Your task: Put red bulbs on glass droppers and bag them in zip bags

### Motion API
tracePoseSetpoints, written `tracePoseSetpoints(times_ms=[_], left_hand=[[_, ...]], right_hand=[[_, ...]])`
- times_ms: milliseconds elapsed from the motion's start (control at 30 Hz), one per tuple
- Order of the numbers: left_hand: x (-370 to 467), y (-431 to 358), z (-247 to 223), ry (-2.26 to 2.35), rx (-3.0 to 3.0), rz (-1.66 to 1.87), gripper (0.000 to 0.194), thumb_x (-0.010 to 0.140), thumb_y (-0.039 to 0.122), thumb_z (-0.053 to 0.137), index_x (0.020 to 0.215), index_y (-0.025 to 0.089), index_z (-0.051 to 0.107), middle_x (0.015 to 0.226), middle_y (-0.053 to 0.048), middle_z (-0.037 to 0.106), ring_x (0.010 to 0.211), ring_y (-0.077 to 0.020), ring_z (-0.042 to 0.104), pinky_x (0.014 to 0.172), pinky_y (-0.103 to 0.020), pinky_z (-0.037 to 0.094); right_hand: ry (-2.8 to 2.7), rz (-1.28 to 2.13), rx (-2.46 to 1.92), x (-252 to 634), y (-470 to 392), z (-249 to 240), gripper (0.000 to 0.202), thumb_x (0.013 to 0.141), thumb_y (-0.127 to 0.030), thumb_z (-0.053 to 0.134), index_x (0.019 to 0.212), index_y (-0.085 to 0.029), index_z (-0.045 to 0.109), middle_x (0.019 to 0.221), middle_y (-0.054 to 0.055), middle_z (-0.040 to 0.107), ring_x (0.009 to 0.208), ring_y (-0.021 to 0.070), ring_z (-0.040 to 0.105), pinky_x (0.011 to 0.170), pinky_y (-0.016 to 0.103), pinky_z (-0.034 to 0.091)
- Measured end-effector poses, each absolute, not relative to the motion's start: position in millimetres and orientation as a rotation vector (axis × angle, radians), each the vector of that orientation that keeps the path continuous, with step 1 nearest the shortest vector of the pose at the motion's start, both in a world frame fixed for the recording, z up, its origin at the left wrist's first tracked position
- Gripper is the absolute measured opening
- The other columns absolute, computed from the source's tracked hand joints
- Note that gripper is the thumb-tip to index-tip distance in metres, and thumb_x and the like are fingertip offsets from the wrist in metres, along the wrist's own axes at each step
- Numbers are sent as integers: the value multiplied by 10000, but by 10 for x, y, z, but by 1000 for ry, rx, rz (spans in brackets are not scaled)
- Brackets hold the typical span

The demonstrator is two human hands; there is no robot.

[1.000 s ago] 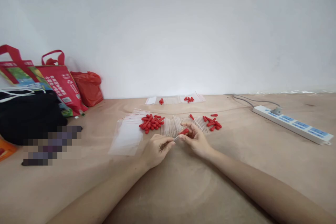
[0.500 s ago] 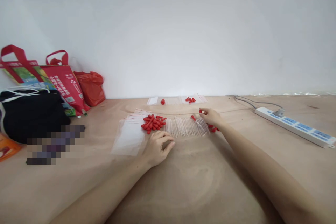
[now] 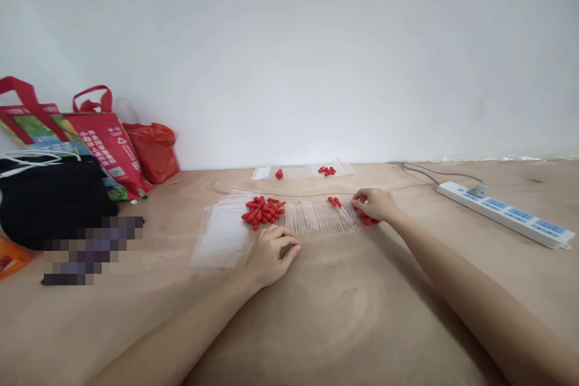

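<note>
My left hand rests on the table with its fingers loosely curled and apart, holding nothing. Just beyond it is a heap of red rubber dropper bulbs, partly on clear zip bags. A row of thin clear tubes lies between my hands. Towards the right end of that row, two red bulbs sit side by side at the far ends of tubes. My right hand hovers by a smaller group of red bulbs, fingers bent and slightly apart, with nothing visible between them.
Near the wall lie filled clear bags with more red bulbs. A white power strip with a grey cable is at the right. Shopping bags, a red plastic bag and a black bag stand at the left.
My right hand has let go of a red bulb, which now lies beside the first one on the tubes. That hand has moved slightly right and nearer me. My left hand stays still.
</note>
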State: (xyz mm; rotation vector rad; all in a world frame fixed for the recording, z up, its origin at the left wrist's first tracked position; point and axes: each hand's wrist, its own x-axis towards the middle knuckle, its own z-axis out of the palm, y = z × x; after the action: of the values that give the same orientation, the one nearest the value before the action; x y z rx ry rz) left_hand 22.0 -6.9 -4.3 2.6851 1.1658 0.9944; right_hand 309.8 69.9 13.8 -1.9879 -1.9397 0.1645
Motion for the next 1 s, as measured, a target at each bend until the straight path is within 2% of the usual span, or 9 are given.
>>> tracePoseSetpoints(times_ms=[100,267,433,500,667,800,900,1000], left_hand=[[234,-68,-59,1177,2710,984,97,770,181,537,706,182,611,801,-25,621,774,-181,530,729,-354,386],[243,-23,-51,1310,2738,971,105,752,210,548,655,170,553,779,-23,606,759,-183,510,713,-341,373],[372,150,76,1678,2695,843,78,754,226,530,740,192,599,861,-36,605,859,-208,501,777,-351,353],[479,260,126,1868,2613,685,117,759,276,523,767,208,618,903,-40,599,908,-221,489,797,-356,344],[754,544,167,2091,2431,613,260,701,434,543,764,203,646,947,-98,580,981,-292,453,829,-430,315],[889,684,173,2215,2306,536,395,673,522,518,781,168,659,1022,-149,561,1034,-327,421,874,-469,267],[944,744,185,2267,2236,458,391,664,470,526,834,145,663,1061,-173,559,1048,-338,419,865,-460,276],[971,795,197,2301,2178,398,394,662,418,522,886,125,662,1080,-189,565,1054,-345,429,860,-455,278]], right_hand=[[-2062,154,-1944,3270,605,166,188,715,-387,549,778,-250,661,839,9,671,833,203,578,743,328,347],[-2190,150,-1900,3317,537,118,165,714,-371,556,776,-277,677,867,-1,666,839,194,568,704,303,333],[-2181,22,-1875,3295,575,69,152,714,-345,555,738,-249,670,853,34,654,846,209,558,655,287,317],[-2115,1,-1826,3290,590,64,170,730,-351,536,738,-227,652,815,41,650,786,193,565,635,277,316],[-1920,102,-1606,3122,535,8,184,798,-324,442,809,-191,569,598,3,609,557,134,535,575,249,317],[-2005,103,-1381,2831,357,-70,144,814,-298,433,837,-190,526,674,-3,633,567,124,535,666,281,317],[-2096,71,-1263,2644,225,-116,165,800,-355,481,808,-196,523,698,-7,638,614,131,546,738,317,285],[-2109,41,-1248,2536,157,-155,210,786,-397,508,755,-191,529,668,-5,624,629,140,545,731,321,267]])
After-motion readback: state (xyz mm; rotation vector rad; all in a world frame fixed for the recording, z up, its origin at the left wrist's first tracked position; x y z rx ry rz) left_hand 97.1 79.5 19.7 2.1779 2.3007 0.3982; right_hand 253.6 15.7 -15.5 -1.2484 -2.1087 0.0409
